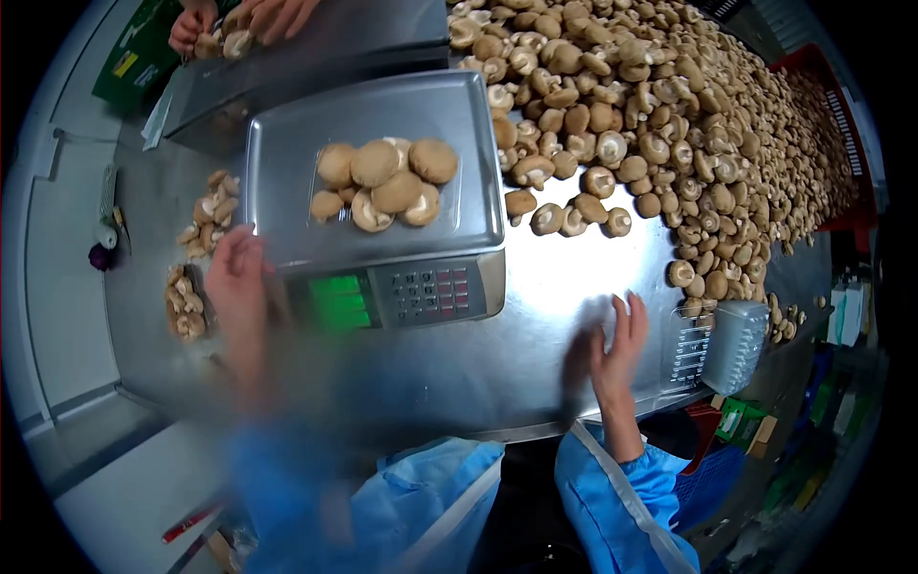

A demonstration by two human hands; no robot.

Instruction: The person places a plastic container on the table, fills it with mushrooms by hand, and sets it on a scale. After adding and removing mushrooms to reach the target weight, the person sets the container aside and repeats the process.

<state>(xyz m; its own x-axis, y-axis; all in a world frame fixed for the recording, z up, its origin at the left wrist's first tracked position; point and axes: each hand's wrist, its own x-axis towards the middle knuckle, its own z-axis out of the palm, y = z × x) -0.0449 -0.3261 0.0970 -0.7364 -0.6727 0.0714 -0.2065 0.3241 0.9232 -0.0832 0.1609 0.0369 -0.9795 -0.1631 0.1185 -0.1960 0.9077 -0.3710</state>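
My left hand (237,273), a little blurred, is at the front left corner of a weighing scale (499,273). Its fingers are loosely bent with the thumb apart, and nothing shows in them. On the scale's metal pan (287,230), a clear plastic tray (325,218) holds several brown mushrooms (397,191). The display (339,302) glows green beside a keypad (428,292). My right hand (620,344) hovers over the bare steel table with fingers apart, holding nothing. To its right stands a stack of clear plastic trays (736,349).
A large heap of mushrooms (669,124) covers the far right, reaching a red crate (865,182). Smaller mushroom piles (210,212) lie left of the scale. At the upper left, another person's hands (244,21) hold mushrooms near a green crate (142,57).
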